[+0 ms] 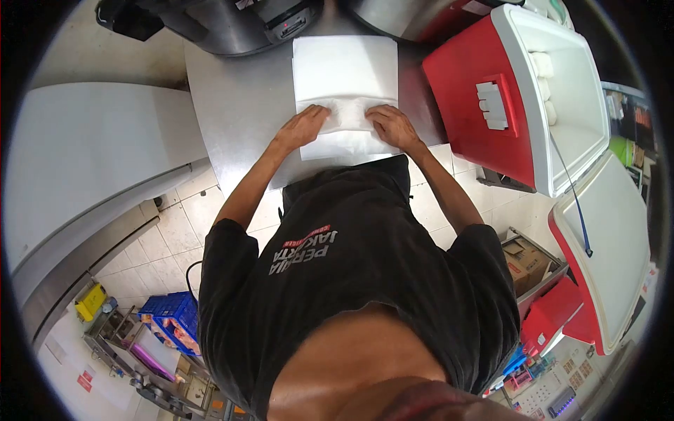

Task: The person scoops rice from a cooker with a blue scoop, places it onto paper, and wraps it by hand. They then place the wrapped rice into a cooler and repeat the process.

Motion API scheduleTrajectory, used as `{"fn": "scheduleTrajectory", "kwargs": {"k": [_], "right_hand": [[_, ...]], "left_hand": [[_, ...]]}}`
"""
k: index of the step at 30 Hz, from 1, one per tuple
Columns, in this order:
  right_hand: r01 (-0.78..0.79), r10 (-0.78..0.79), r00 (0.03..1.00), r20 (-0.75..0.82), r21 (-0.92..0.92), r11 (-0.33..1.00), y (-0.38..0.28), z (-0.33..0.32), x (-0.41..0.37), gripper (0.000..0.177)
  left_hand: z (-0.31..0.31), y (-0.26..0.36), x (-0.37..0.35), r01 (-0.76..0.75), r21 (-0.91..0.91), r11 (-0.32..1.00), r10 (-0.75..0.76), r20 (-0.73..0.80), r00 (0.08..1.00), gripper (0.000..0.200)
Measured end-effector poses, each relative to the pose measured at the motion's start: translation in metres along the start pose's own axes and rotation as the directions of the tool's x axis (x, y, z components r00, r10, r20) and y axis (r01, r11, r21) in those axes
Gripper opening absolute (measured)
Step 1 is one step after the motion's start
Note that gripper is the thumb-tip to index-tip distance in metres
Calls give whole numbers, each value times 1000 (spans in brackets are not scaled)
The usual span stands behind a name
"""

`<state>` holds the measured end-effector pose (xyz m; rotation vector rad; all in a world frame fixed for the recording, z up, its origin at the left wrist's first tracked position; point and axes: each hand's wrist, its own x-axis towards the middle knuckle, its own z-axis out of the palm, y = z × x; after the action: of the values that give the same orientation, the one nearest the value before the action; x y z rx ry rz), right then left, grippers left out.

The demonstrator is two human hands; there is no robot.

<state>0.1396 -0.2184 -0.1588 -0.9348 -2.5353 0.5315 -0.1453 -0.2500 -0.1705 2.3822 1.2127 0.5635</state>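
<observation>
White paper sheets [345, 67] lie on the steel table [239, 119] in front of my body. Across their lower part rests a white wrapped bundle [351, 114], partly covered by paper. My left hand [305, 126] has its curled fingers on the left end of the bundle. At the right end, my right hand [393, 128] grips the paper with bent fingers. What lies inside the wrapping is hidden.
A red cooler [481, 105] stands open at the right, with several white wrapped pieces [544, 84] inside and its lid [607, 245] hanging down. Large metal pots [246, 28] sit at the back. A blue crate [172, 316] is at lower left.
</observation>
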Motion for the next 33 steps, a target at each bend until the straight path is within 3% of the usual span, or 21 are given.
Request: {"fn": "scheduleTrajectory", "kwargs": {"k": [1, 5, 11, 14, 16, 17, 18, 19, 20, 21, 22, 23, 24, 26, 27, 28, 30, 31, 33], "right_hand": [[-27, 27, 1000, 0, 40, 999, -6, -4, -1, 20], [-92, 93, 995, -26, 37, 995, -24, -13, 3, 17], [-30, 31, 998, -49, 15, 999, -3, 5, -3, 15], [-54, 54, 996, -74, -8, 998, 2, 7, 3, 11], [-88, 89, 995, -40, 31, 996, 12, 8, 10, 13], [-125, 126, 992, -2, 67, 990, 15, 9, 11, 15], [-124, 124, 992, -5, 67, 990, 8, 0, 19, 15], [-333, 317, 941, 115, 163, 929, 3, -10, 30, 21], [-533, 480, 841, 249, 230, 814, -4, -19, 39, 28], [-538, 486, 839, 246, 234, 810, -3, -19, 44, 28], [-435, 411, 897, 164, 154, 887, 2, -18, 52, 37], [-328, 322, 942, 91, 61, 943, 8, -17, 59, 47], [-330, 325, 942, 88, 60, 942, 17, -16, 68, 47], [-266, 273, 941, 201, -60, 962, 28, -17, 82, 51], [-261, 273, 917, 291, -80, 962, 30, -19, 90, 48], [-260, 272, 919, 284, -81, 962, 31, -20, 97, 48], [-355, 339, 818, 465, -56, 933, 33, -20, 104, 42], [-357, 341, 820, 459, -54, 932, 33, -20, 103, 42], [-382, 338, 875, 346, 67, 922, 29, -16, 89, 35]], "left_hand": [[2, 3, -2, 91, -92, 992, -95, -44, 994, 19], [-9, 33, -5, 74, -66, 995, -79, -77, 994, 25], [13, 24, -9, 108, 51, 993, -100, -132, 986, 23], [11, 20, -3, 153, -65, 986, -164, -197, 967, 25], [3, 16, 8, 294, -221, 930, -320, -95, 942, 19], [0, 16, 12, 295, -219, 930, -322, -95, 942, 19], [-3, 18, 18, 396, -223, 891, -420, -71, 905, 21], [-7, 19, 26, 490, -225, 842, -512, -48, 858, 25], [-11, 22, 36, 488, -223, 844, -509, -49, 859, 25], [-16, 25, 45, 517, -134, 846, -529, -83, 844, 32], [-21, 26, 54, 544, -47, 838, -545, -119, 830, 40], [-25, 22, 63, 553, 74, 830, -552, -39, 833, 49], [-29, 16, 73, 550, 75, 832, -548, -38, 835, 49], [-30, 6, 86, 406, 280, 870, -464, 183, 867, 50], [-30, 1, 92, 392, 300, 870, -470, 259, 844, 51], [-28, -2, 92, 389, 304, 870, -468, 255, 846, 51], [-25, -4, 91, 343, 351, 871, -433, 221, 874, 41], [-24, -7, 89, 338, 356, 871, -430, 221, 875, 41], [-21, -9, 79, 397, 194, 897, -426, 144, 893, 29]]}}
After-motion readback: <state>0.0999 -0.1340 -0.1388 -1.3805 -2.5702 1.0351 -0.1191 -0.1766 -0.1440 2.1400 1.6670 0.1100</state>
